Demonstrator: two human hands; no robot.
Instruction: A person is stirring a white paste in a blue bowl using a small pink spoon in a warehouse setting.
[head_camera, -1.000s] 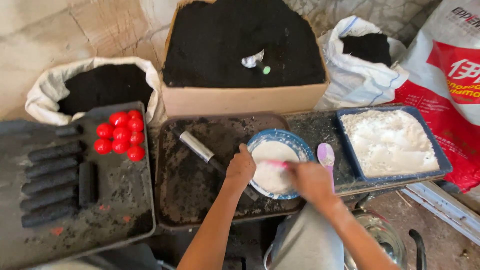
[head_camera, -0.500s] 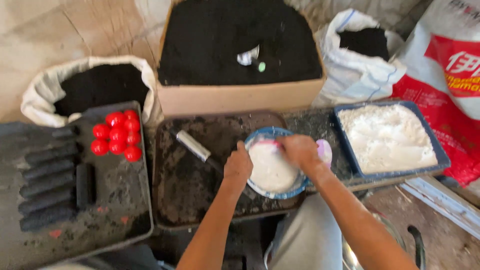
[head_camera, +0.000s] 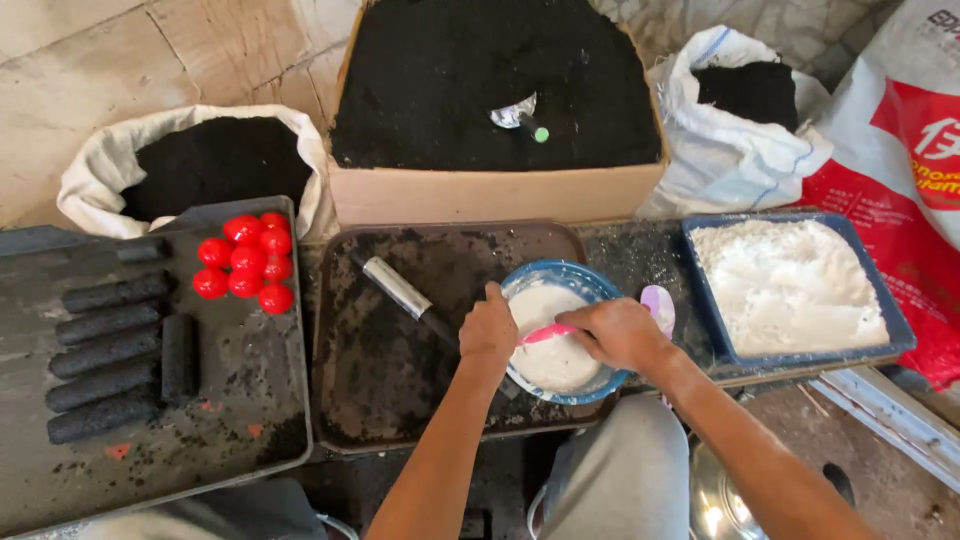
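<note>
A blue bowl (head_camera: 566, 282) holding white paste sits at the right end of a dark, soot-stained tray (head_camera: 400, 340), straight in front of the person. The left hand (head_camera: 488, 330) rests on the bowl's near-left rim, fingers curled over the edge with the thumb raised. The right hand (head_camera: 618, 333) has its fingers pinching a pink-handled tool (head_camera: 547, 334) whose tip dips into the paste. A metal-handled tool (head_camera: 400, 290) lies on the tray just left of the bowl. To the right stands a blue tray (head_camera: 897, 325) of white powder; to the left, black cylinders (head_camera: 105, 345) and red balls (head_camera: 245, 262) lie on another dark tray (head_camera: 250, 420). Behind sit a cardboard box (head_camera: 480, 195) and sacks of black powder.
</note>
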